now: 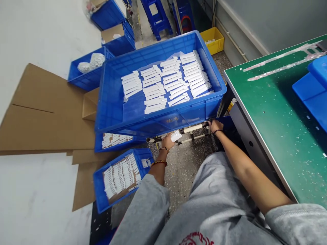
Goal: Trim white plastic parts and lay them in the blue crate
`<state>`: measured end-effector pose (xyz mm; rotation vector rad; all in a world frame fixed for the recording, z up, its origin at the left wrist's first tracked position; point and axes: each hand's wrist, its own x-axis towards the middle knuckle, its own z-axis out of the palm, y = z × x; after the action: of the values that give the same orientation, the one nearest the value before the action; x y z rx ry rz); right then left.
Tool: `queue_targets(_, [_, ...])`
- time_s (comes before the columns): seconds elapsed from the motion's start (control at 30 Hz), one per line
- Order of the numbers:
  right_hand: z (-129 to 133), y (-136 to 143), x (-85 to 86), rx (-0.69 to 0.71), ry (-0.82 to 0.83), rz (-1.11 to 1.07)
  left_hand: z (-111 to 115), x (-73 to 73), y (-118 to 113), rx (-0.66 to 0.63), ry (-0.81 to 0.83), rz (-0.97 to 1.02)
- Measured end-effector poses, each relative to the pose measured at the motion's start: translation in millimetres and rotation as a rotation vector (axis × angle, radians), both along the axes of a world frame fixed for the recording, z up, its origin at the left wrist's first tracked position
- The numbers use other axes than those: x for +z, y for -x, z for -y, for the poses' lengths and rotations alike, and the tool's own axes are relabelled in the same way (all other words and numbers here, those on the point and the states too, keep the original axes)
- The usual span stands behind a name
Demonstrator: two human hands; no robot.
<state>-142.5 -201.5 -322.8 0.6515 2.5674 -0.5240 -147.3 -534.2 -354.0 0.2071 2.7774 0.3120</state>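
My left hand (168, 141) is closed around a few thin white plastic pieces (176, 136). It lies against the cream pipe frame (195, 128) below the large blue crate; whether it also grips the pipe I cannot tell. At the frame's right end, my right hand (216, 126) is closed on a pipe by its dark joint. Above both hands stands the large blue crate (153, 124), where rows of long white plastic pieces (154, 92) lie on a blue sheet.
A smaller blue crate (98, 183) of white pieces sits at lower left, near brown cardboard (38, 119). On the right is a green-topped table (276, 112) with a blue bin (311, 85). Behind are a yellow crate (217, 44) and a blue stool (159, 23).
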Motion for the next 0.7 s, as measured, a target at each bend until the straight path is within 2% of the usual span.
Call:
queue_targets(0.2, [-1, -2, 4.0, 0.014, -0.004, -0.005, -4, -1.3, 1, 0.038, 0.008, 0.014])
queue_targets(0.4, [-2, -4, 5.2, 0.004, -0.004, -0.017, -1, -4.6, 0, 0.016, -0.044, 0.025])
queue_targets(0.7, [-4, -4, -1.7, 0.036, -0.031, -0.029, 2, -22.5, 9, 0.015, -0.177, 0.105])
